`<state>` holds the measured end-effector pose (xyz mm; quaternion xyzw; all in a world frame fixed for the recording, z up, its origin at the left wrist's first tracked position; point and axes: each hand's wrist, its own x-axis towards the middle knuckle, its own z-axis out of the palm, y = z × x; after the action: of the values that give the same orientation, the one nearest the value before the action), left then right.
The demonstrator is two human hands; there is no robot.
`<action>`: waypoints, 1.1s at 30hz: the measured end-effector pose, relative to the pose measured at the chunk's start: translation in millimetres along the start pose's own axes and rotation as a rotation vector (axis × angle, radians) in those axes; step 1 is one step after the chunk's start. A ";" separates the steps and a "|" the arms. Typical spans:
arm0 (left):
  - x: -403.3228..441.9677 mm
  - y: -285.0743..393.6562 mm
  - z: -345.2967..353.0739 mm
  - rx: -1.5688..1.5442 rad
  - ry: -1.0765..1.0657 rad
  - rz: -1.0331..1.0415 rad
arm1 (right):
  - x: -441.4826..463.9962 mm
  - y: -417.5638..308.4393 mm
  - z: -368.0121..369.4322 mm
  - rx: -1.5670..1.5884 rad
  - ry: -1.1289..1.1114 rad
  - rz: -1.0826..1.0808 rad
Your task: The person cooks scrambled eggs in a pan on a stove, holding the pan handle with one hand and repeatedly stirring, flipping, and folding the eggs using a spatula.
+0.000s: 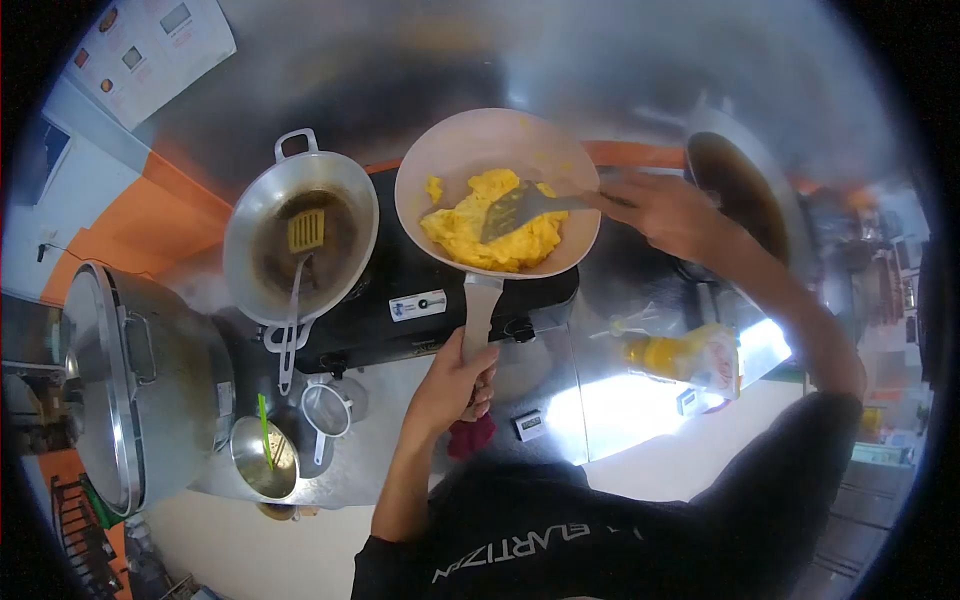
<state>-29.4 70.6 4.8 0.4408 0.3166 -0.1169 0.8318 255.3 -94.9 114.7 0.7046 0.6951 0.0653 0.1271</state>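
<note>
The egg is lying in the pan, bunching toward the handle side. The left hand is holding the pan, its fingers wrapping around the handle; the right hand is clamping its fingers on the spatula, whose blade is resting on the egg.

Egg could be spilling over the near rim if the pan were tipping toward the person, since the mass is already sitting close to that edge. A hard push of the blade could be sending pieces out too, and a loosening left grip could be letting the pan swing. Whether the pan is sitting on the stove or hanging above it, I cannot tell. The small scraps on the far wall could be overcooking, being thinner than the rest.

The right forearm is crossing in front of the right wok, which is holding dark liquid; heat there, if any, could be reaching the arm. The left wok is standing beside the pan, and a turner is leaning across its rim, its handle jutting where a sleeve could be catching it. A strainer, a bowl, a red cloth, a timer and a bottle are taking up parts of the bench.
</note>
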 end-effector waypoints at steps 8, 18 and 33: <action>-3.6 0.4 11.5 0.179 0.033 0.008 | 8.9 -65.2 60.1 -0.012 -0.023 0.151; -0.2 -8.8 6.5 0.059 -0.011 0.077 | 42.2 -3.2 6.3 0.071 -0.037 0.303; -2.6 0.1 10.7 0.241 -0.014 0.068 | 47.4 -7.9 89.6 0.208 0.152 0.419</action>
<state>-26.8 61.9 10.9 0.5473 0.2793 -0.1289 0.7784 273.0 -55.6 22.6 0.8356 0.5445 0.0713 -0.0149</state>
